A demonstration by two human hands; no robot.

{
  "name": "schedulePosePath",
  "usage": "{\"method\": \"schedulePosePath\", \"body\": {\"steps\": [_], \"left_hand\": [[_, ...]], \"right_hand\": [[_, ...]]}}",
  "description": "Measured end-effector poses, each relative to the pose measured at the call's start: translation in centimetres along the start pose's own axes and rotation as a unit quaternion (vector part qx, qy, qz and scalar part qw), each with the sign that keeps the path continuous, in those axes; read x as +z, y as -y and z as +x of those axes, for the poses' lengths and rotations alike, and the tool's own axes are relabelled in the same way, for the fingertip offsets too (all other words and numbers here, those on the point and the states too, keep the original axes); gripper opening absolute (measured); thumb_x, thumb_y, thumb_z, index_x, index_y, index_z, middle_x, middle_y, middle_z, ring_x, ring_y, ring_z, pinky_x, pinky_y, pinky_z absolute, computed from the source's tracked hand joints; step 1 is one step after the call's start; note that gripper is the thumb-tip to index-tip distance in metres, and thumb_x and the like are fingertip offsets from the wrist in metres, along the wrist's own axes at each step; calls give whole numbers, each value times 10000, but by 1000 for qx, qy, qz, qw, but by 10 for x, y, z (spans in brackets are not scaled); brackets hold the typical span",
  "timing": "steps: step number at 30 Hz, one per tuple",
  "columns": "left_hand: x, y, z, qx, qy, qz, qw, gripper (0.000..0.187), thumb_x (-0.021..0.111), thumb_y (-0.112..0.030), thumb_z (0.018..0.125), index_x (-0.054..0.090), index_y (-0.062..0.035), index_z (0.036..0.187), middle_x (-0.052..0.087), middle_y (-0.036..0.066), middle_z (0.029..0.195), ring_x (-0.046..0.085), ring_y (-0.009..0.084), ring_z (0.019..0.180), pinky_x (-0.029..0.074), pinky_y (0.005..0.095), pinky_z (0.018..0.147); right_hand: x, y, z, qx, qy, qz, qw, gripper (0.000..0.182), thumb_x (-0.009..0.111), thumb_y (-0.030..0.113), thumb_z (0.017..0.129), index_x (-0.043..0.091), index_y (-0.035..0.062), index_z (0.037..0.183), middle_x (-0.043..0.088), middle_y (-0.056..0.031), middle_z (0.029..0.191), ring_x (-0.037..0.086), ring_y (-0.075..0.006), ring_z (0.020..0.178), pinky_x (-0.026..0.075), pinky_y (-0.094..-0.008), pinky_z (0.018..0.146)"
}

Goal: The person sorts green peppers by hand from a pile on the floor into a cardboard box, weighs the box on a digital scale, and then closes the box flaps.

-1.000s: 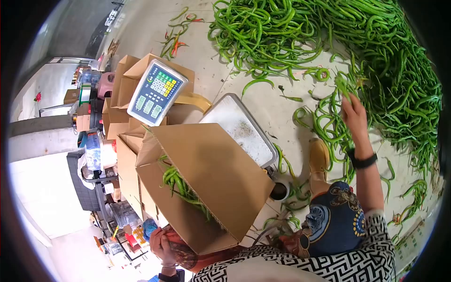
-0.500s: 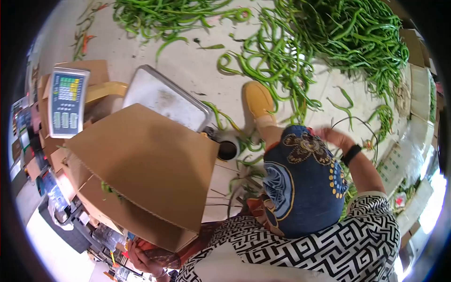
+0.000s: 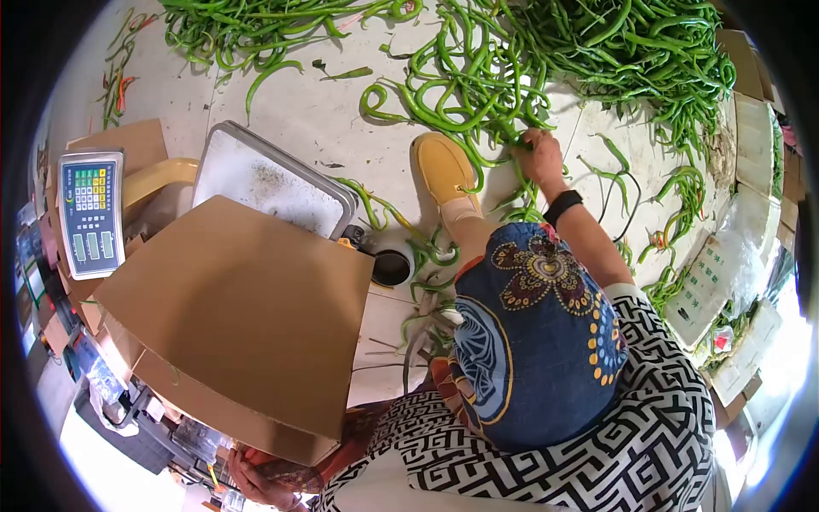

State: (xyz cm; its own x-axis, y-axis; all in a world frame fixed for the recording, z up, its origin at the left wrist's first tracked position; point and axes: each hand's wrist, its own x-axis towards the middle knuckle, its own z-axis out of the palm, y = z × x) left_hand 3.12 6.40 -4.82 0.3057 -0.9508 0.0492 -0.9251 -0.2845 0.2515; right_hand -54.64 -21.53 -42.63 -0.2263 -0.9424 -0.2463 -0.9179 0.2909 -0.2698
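Note:
My right hand [image 3: 543, 159], with a black band on its wrist, is closed at the edge of a loose spread of long green chili peppers [image 3: 461, 111] on the floor. Its fingers pinch at a green chili pepper, though the fingertips are partly hidden. At the lower left, my left hand [image 3: 260, 480] lies low beside patterned reddish cloth [image 3: 294, 472]. Its fingers are loosely bent, with nothing visible in them. A cardboard box [image 3: 239, 307] with a large raised flap stands between that hand and the scale platform [image 3: 269, 183].
A large heap of green chili peppers [image 3: 640, 51] lies at upper right, another pile [image 3: 247, 30] at upper left. The scale display [image 3: 90, 213] stands left. My yellow shoe [image 3: 444, 166] and embroidered denim knee [image 3: 537, 341] occupy the middle. White boxes [image 3: 699, 286] line the right.
My right hand has moved from beside my knee up and left to the peppers and closed there. The view has shifted slightly; my left hand stays low by the box.

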Motion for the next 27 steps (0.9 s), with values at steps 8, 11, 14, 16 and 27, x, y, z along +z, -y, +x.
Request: {"method": "schedulePosePath", "body": {"steps": [8, 11, 14, 16, 27], "left_hand": [[4, -19, 7, -171, -34, -138, 975, 339, 397, -177, 967, 538, 76, 1143, 579, 188, 1100, 567, 254, 973, 459, 362, 881], [-1, -19, 9, -170, -10, -32, 985, 330, 399, -173, 964, 561, 75, 1109, 582, 172, 1095, 562, 239, 975, 448, 363, 880], [-3, -4, 5, -139, -8, -24, 990, 319, 397, -164, 966, 575, 74, 1084, 581, 163, 1087, 562, 236, 966, 432, 357, 896], [-3, 0, 1, -146, -28, -15, 989, 324, 402, -177, 958, 599, 69, 1038, 593, 169, 1077, 556, 267, 986, 416, 394, 911], [1, -17, 7, -160, -33, 17, 986, 334, 408, -186, 954, 622, 69, 983, 603, 175, 1070, 551, 303, 1007, 402, 417, 936]], "right_hand": [[-48, -24, -34, 129, -3, 136, 982, 386, 686, 272, 735, 506, 29, 974, 615, -176, 781, 607, -347, 725, 474, -410, 658], [5, -23, -55, 135, 12, 78, 988, 533, 749, 347, 690, 472, 52, 1039, 548, -226, 989, 564, -404, 921, 468, -463, 756], [22, -3, -56, 194, 23, 109, 975, 600, 754, 342, 682, 443, 73, 1118, 542, -221, 975, 567, -411, 907, 474, -470, 767], [20, 5, -60, 216, 17, 104, 971, 642, 759, 341, 676, 432, 92, 1170, 518, -223, 1013, 559, -404, 937, 472, -458, 791], [-5, 16, -82, 171, -139, 209, 953, 341, 727, 149, 700, 562, 19, 968, 492, -176, 1028, 541, -322, 922, 448, -381, 809]]}}
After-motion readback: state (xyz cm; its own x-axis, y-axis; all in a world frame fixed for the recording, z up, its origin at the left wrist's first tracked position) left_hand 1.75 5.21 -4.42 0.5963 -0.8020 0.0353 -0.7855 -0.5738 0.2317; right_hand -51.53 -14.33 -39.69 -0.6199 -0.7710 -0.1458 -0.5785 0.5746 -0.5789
